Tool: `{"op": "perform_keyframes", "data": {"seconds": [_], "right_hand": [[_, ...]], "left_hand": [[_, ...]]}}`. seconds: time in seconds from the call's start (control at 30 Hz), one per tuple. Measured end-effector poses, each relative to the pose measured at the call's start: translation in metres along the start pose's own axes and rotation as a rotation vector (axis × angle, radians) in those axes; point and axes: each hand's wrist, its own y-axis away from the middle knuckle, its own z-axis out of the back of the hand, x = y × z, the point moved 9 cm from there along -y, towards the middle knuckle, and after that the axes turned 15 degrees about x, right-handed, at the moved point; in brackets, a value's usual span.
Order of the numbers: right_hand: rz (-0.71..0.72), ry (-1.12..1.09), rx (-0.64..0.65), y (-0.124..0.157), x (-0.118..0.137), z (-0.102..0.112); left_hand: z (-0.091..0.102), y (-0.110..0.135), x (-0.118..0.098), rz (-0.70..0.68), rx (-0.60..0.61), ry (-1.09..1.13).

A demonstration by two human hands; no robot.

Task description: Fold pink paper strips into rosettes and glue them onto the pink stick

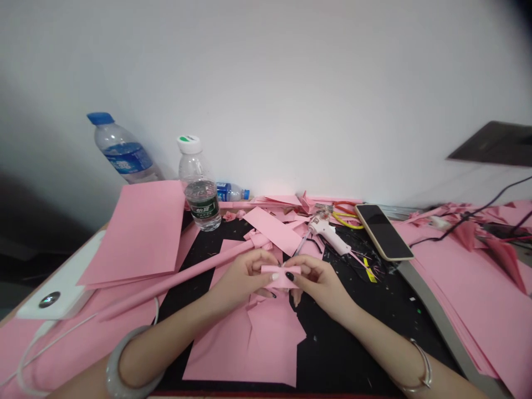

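Observation:
Between both hands is a small piece of pink paper (pixel 281 278), its upper edge curled over. My left hand (pixel 248 277) pinches its left end, thumb on the front and fingers behind. On the right end, my right hand (pixel 316 281) grips in the same way, its dark-nailed thumb pressing near the middle. Below the hands, pink paper sheets (pixel 241 354) and cut scraps lie on a black mat (pixel 341 354). A long rolled pink paper tube (pixel 183 282) runs diagonally beside my left hand. Just beyond the hands rests a pink paper strip (pixel 272 230).
A white glue gun (pixel 330 233) and a phone (pixel 384 231) lie at the back right. A half-full water bottle (pixel 201 194) stands at the back left, near a larger bottle (pixel 124 155). Pink paper stacks (pixel 139 227) flank the mat. A white device with a cable (pixel 62 282) lies left.

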Motion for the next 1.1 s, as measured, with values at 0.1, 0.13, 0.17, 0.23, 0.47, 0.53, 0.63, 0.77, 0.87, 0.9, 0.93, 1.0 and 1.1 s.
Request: {"op": "perform_keyframes", "data": {"seconds": [0.1,0.13,0.17,0.23,0.47,0.53,0.63,0.77,0.87,0.9,0.93,1.0,1.1], "right_hand": [[-0.015,0.011,-0.012,-0.001,-0.002,0.001],[-0.023,0.016,-0.019,0.0,-0.003,0.002],[-0.032,0.019,-0.024,0.0,-0.004,0.002],[-0.039,0.019,-0.032,0.0,-0.004,0.003],[-0.041,0.059,-0.041,0.0,-0.004,0.004],[-0.044,0.066,-0.043,0.001,-0.007,0.003],[-0.053,0.122,-0.051,0.002,-0.009,0.003],[-0.031,0.229,-0.053,0.003,-0.003,0.003],[-0.052,0.221,-0.054,0.003,-0.003,0.003],[-0.061,0.208,-0.06,0.003,-0.004,0.004],[-0.07,0.195,-0.064,0.003,-0.005,0.004],[-0.081,0.169,-0.065,0.003,-0.007,0.004],[-0.073,0.117,-0.055,0.001,-0.008,0.004]], "left_hand": [[0.002,-0.001,0.002,0.003,-0.018,0.001],[0.004,-0.001,0.002,0.002,-0.028,-0.019],[0.005,-0.001,0.002,0.0,-0.036,-0.041],[0.006,0.0,0.0,-0.01,-0.047,-0.07],[0.009,0.002,-0.007,-0.023,-0.101,-0.139],[0.011,0.003,-0.007,-0.023,-0.122,-0.148],[0.012,0.004,-0.008,-0.019,-0.144,-0.133],[0.012,0.005,-0.01,-0.026,-0.14,-0.091],[0.013,0.004,-0.008,0.0,-0.137,-0.072],[0.014,0.004,-0.006,0.011,-0.137,-0.065],[0.015,0.004,-0.004,0.02,-0.14,-0.057],[0.016,0.003,-0.002,0.031,-0.141,-0.047],[0.016,0.003,-0.001,0.022,-0.141,-0.058]]}}
